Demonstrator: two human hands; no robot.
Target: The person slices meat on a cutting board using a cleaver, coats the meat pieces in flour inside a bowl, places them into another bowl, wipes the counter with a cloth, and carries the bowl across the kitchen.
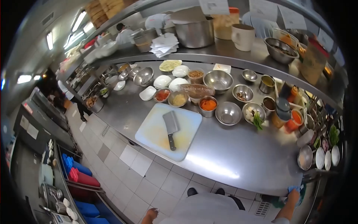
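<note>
My right hand (294, 196) is at the table's front right corner, closed on a blue cloth (295, 188). Low beside my body hangs my left hand (150, 214), its fingers curled around something small and whitish that I cannot make out. Between the hands and the bowls, a white cutting board (153, 130) lies on the steel table (238, 156). On the board rests a cleaver (170, 125) with a black handle, touched by neither hand.
Behind the board stand a cup of orange paste (208, 105), steel bowls (228, 113) and white dishes (162, 81). A shelf above holds a large pot (194, 31) and a mug (243, 36). Blue and red bins (84, 177) are at left. People work in the background.
</note>
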